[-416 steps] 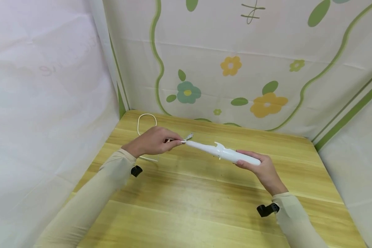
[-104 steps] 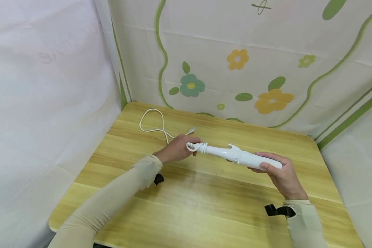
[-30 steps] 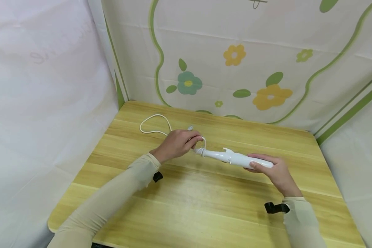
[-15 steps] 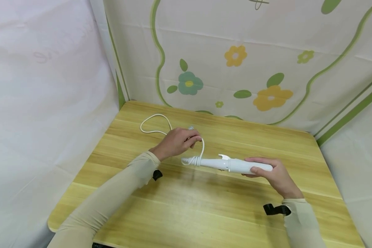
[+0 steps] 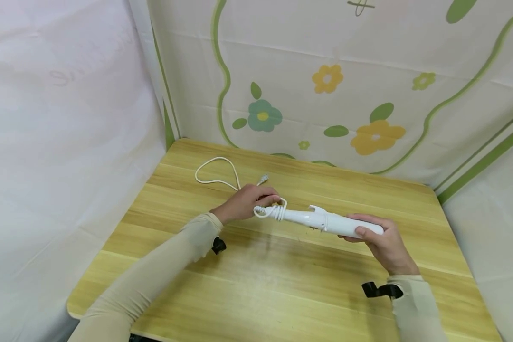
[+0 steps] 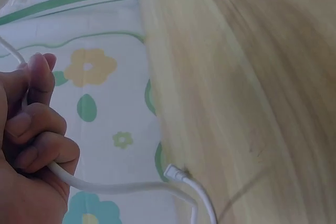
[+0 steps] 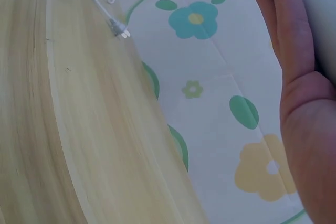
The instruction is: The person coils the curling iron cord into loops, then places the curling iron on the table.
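Clock on the head view, 12 at the back wall. Just changed: left hand (image 5: 249,202) sits lower than half a second ago, now behind the coiled end of the white wand (image 5: 305,218); the cord (image 5: 279,213) makes a shorter arc from fingers to coils. In the oldest view no turns show there; now a few wrap the narrow end. So winding looks under way, likely part done: a loose loop lies at 10 o'clock from the left hand, the plug (image 5: 263,179) at 1 o'clock, both on the table (image 5: 256,294).

Wand: mid-scene, seemingly held above the table judging by its shadow, coiled end just past 9, handle end just past 3.

Grip: left fingers curled in, thumb and fingertip pinching the cord, more of it running through the palm (left wrist view). Right hand (image 5: 378,237) closed round the handle, thumb on the near side, fingers round the far side; its wrist view only catches a sliver of wand.

Containers: none visible in any view, so no contents to log.
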`<state>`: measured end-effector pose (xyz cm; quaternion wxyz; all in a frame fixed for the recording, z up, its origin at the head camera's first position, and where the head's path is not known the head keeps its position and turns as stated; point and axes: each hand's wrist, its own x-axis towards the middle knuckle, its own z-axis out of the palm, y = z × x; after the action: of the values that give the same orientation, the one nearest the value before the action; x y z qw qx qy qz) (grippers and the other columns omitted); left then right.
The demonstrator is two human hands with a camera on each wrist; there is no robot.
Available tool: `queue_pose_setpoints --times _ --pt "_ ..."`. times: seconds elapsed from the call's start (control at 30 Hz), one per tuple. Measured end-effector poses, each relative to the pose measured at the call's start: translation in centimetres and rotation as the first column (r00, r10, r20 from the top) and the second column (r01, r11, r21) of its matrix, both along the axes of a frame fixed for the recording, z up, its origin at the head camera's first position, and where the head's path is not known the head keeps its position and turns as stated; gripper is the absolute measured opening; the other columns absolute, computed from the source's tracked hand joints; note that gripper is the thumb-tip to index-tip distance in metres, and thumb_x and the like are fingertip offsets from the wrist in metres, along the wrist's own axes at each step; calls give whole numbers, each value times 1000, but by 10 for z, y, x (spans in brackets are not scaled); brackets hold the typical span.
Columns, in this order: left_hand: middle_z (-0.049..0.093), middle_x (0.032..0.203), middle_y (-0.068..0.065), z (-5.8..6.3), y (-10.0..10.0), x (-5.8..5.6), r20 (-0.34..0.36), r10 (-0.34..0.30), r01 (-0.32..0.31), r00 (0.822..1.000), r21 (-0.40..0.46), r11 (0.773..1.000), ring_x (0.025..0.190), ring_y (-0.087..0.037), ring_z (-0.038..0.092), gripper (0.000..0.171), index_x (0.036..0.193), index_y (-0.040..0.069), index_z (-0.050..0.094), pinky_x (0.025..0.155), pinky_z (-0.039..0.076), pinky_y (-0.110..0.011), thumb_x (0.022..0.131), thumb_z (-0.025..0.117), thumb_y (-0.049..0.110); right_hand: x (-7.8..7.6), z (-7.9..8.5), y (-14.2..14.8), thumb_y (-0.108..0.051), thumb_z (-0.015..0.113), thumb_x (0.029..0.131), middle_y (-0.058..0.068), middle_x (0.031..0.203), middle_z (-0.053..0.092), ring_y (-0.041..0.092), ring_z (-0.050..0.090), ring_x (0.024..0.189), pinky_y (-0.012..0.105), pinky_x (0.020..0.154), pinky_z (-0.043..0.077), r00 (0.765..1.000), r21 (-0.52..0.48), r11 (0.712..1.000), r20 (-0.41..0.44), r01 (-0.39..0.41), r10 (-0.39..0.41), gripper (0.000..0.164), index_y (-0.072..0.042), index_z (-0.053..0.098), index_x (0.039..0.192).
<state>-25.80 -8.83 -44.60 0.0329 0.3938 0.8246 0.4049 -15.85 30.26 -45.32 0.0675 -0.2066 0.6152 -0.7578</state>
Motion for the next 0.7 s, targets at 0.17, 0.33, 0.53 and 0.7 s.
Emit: queue_pose_setpoints --times 0.17,0.33,0.53,0.7 --pt "68 74 0 -5 3 6 71 -12 13 997 -20 1000 63 -5 45 23 98 14 72 68 41 -25 112 56 6 -1 -3 -3 21 43 105 17 131 72 37 82 102 40 90 65 1000 -106 994 -19 21 -23 41 11 71 134" --pt "65 71 1 -12 8 12 167 -34 33 985 7 999 57 -4 42 24 105 14 77 59 36 -23 116 57 21 -3 -4 -6 21 42 107 17 132 73 36 81 106 41 91 64 999 -176 984 -4 43 -44 40 12 70 134" --pt "63 69 9 -11 13 15 152 -45 46 987 -2 999 52 -3 37 29 110 20 81 55 32 -22 118 53 26 -2 -1 -12 17 48 108 16 130 73 35 82 103 39 89 64 980 -130 972 49 196 -191 34 15 67 135" --pt "62 69 9 -11 15 19 126 -56 56 990 -3 998 54 -3 39 30 108 19 80 57 34 -22 118 52 24 -3 -1 -14 17 54 106 15 130 75 32 81 108 41 89 65 964 -65 962 35 264 -263 31 19 65 135"
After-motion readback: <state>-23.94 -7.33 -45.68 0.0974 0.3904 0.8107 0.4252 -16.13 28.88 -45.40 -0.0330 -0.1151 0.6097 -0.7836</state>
